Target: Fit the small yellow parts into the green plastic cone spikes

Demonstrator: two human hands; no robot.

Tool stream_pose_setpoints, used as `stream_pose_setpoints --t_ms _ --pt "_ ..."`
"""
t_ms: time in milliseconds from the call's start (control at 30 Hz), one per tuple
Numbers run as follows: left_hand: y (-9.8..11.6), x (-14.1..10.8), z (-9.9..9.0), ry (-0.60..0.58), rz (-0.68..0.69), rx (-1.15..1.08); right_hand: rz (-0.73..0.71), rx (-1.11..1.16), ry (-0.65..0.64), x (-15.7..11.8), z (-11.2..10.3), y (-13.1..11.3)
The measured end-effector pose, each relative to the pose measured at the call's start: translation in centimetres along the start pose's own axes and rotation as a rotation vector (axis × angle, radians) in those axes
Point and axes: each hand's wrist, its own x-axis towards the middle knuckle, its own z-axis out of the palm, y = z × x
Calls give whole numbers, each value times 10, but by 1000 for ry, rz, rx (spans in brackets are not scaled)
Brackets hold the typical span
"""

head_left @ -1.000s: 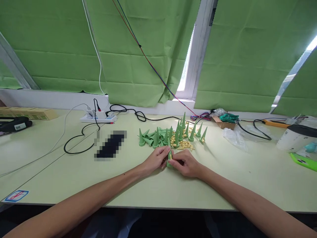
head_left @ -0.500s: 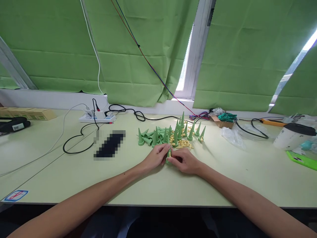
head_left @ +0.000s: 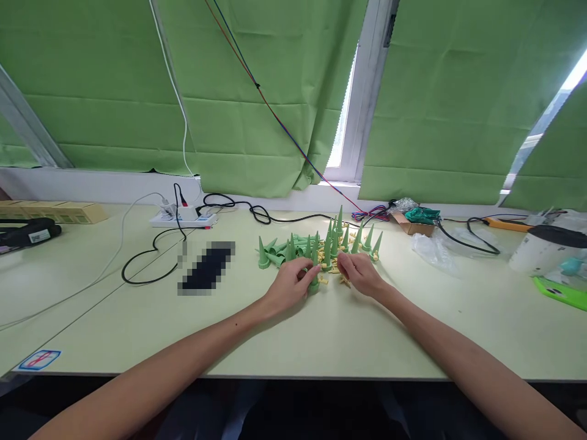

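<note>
The left hand (head_left: pixel 290 284) pinches a green plastic cone (head_left: pixel 313 286) upright, apparently to steady it, left of small yellow plastic pegs (head_left: pixel 345 282); the right hand (head_left: pixel 362 275) bunches over them, grip unclear.

The person's bare left hand (head_left: pixel 287 286) and bare right hand (head_left: pixel 363 276) join slim, uncovered forearms that widen away from the wrists; the left forearm (head_left: pixel 178 363) bears one tiny round spot (head_left: pixel 236 324); below, black clothing (head_left: pixel 321 412) shows dimly, its cut and fabric lost in shadow
</note>
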Motion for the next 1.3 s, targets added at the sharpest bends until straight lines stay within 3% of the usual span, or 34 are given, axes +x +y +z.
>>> stream_pose_setpoints --t_ms 267,533,867,967,1167,1300 --pt "-8 2 2 14 9 82 32 -159 35 6 -11 7" --pt "-9 1 3 36 -56 -39 113 -265 -122 8 -19 10" --pt "0 -3 3 193 -41 -138 226 -433 -164 9 -30 15" --pt "-1 -5 4 107 34 -114 254 -478 -177 10 -34 16" --pt "-1 -11 6 -227 255 88 310 -595 -253 10 -38 14" --pt "-1 -11 6 -263 305 129 281 -563 -255 9 -35 15"
